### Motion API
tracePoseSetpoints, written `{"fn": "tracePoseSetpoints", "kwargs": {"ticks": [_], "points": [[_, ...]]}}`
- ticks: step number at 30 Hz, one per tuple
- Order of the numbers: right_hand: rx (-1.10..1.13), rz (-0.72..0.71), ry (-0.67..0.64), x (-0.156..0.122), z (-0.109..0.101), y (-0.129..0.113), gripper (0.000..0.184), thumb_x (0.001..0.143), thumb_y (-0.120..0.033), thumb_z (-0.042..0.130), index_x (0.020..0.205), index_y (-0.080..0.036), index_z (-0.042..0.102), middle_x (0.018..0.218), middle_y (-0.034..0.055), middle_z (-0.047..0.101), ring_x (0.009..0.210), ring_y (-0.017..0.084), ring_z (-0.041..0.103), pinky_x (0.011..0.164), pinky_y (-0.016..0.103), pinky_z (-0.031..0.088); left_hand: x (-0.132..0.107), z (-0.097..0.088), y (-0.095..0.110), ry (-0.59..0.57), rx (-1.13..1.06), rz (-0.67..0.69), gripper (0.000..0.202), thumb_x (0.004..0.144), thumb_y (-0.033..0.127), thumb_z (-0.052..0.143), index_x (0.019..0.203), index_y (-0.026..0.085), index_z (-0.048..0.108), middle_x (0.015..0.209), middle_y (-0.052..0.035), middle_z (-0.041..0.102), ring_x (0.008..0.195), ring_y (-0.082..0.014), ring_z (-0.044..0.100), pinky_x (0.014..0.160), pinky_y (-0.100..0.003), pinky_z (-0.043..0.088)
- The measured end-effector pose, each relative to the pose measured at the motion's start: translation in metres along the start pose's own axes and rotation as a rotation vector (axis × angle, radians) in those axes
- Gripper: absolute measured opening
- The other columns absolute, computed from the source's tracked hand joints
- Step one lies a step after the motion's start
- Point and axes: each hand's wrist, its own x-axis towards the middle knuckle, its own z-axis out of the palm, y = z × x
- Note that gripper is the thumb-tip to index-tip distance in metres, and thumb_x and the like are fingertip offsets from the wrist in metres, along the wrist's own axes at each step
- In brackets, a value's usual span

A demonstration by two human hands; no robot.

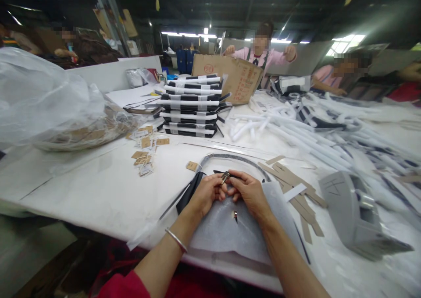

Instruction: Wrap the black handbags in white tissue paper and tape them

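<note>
My left hand [205, 193] and my right hand [248, 192] meet over a grey wrapped flat item [226, 230] at the table's near edge. Together they pinch a small metal clasp [225, 177] on a black strap [189, 193] that runs off to the left. A second small clasp [235, 214] shows through the grey wrap below my hands. A silver bangle [176, 239] circles my left wrist. A curved grey strap [230, 158] arcs just beyond my fingers.
A stack of black-and-white wrapped pieces [192, 107] stands mid-table beside a cardboard box [230, 76]. Small brown tags [144, 151] lie left, a plastic bag [49, 105] far left. White foam tubes [312, 136] and a tape dispenser [355, 212] fill the right. Other people work across the table.
</note>
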Motion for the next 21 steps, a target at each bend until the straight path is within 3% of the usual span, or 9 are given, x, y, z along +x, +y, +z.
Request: {"fn": "tracePoseSetpoints", "kwargs": {"ticks": [9, 13, 21], "points": [[0.068, 0.017, 0.014, 0.003, -0.007, 0.005, 0.041, 0.063, -0.039, 0.085, 0.093, -0.014, 0.072, 0.065, 0.0029, 0.071, 0.047, 0.011, 0.060, 0.039, 0.019, 0.045, -0.004, 0.009, -0.005, 0.050, 0.241, 0.041, 0.028, 0.083, 0.037, 0.056, 0.096, 0.013, 0.064, 0.060, 0.0025, 0.059, 0.039, -0.0058, 0.048, 0.040, -0.017, 0.034], [0.109, 0.030, -0.017, 0.005, -0.012, 0.009, 0.041, 0.066, -0.038, 0.084, 0.097, -0.015, 0.069, 0.063, 0.0013, 0.070, 0.048, 0.011, 0.059, 0.043, 0.019, 0.046, -0.003, 0.012, -0.009, 0.057, 0.379, 0.086, 0.034, 0.087, 0.045, 0.054, 0.100, 0.015, 0.062, 0.059, 0.0032, 0.058, 0.041, -0.0076, 0.050, 0.040, -0.017, 0.036], [0.132, 0.054, -0.037, 0.004, -0.013, 0.009, 0.043, 0.066, -0.033, 0.083, 0.101, -0.016, 0.067, 0.068, 0.0029, 0.072, 0.057, 0.015, 0.066, 0.050, 0.022, 0.051, -0.005, 0.016, -0.010, 0.092, 0.559, 0.146, 0.029, 0.088, 0.031, 0.048, 0.108, 0.016, 0.061, 0.054, 0.0046, 0.054, 0.043, -0.0104, 0.050, 0.042, -0.019, 0.039]]}}
